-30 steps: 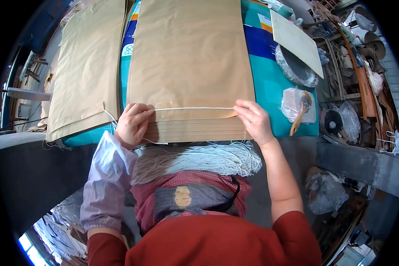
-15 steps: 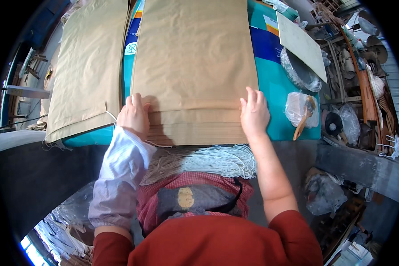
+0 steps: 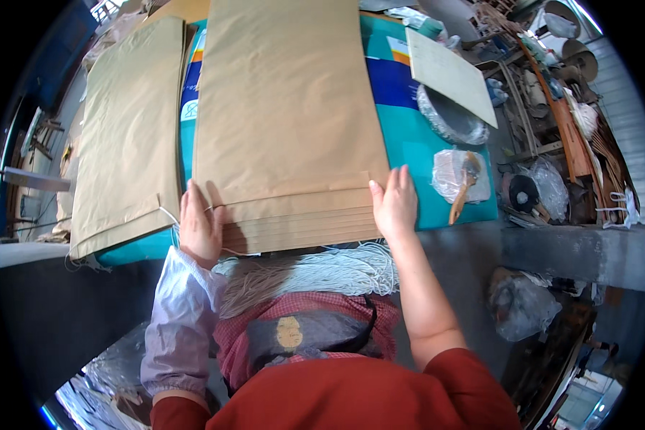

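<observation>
Left hand (image 3: 201,226) and right hand (image 3: 396,209), both opened out, flank the near end of the brown paper stack (image 3: 294,129), whose far end is cropped. Teal sheeting (image 3: 403,132) beneath it bears partly covered print.

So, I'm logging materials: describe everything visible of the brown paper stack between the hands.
The brown paper stack looks like slightly creased kraft paper. It lies flat on a teal covering, near edges staggered in narrow steps, the top piece folded along its near end. The left hand and right hand touch its sides near that end.
</observation>
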`<state>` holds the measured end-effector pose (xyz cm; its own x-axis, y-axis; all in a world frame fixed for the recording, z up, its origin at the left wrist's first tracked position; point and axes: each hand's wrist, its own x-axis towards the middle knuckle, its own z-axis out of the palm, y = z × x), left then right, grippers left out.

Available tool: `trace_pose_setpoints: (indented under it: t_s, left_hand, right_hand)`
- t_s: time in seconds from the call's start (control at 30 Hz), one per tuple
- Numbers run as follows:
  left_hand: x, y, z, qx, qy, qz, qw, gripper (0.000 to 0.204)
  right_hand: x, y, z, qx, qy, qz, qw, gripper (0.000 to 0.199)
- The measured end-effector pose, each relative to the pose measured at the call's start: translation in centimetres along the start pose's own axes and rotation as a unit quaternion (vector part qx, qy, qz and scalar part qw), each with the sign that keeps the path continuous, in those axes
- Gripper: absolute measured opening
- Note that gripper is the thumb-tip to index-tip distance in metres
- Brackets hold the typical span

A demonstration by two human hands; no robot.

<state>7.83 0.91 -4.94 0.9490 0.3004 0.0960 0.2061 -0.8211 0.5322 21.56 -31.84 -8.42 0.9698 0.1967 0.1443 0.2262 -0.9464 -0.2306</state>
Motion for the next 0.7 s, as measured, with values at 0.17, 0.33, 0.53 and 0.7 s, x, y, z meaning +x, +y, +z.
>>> trace_pose_setpoints:
  t_s: [0.17, 0.33, 0.53, 0.7]
  left_hand:
    - [0.7, -1.1, 1.1, 0.004, 0.061, -0.009, 0.998, 0.061]
    - [1.0, -1.2, 1.0, -0.007, 0.048, -0.025, 0.999, 0.059]
    - [0.3, -0.8, -0.6, -0.041, 0.155, -0.019, 0.987, 0.07]
    - [-2.3, -1.3, -1.3, -0.298, 0.067, -0.124, 0.944, 0.072]
  right_hand:
    - [0.6, -0.5, -0.4, -0.018, 0.091, -0.085, 0.992, 0.039]
    - [1.5, -0.1, -0.9, 0.028, 0.069, -0.033, 0.997, 0.036]
    - [1.2, 0.4, -6.4, 0.706, -0.068, 0.146, 0.689, 0.035]
    - [-0.3, 0.0, -6.3, 0.52, -0.186, 0.074, 0.83, 0.037]
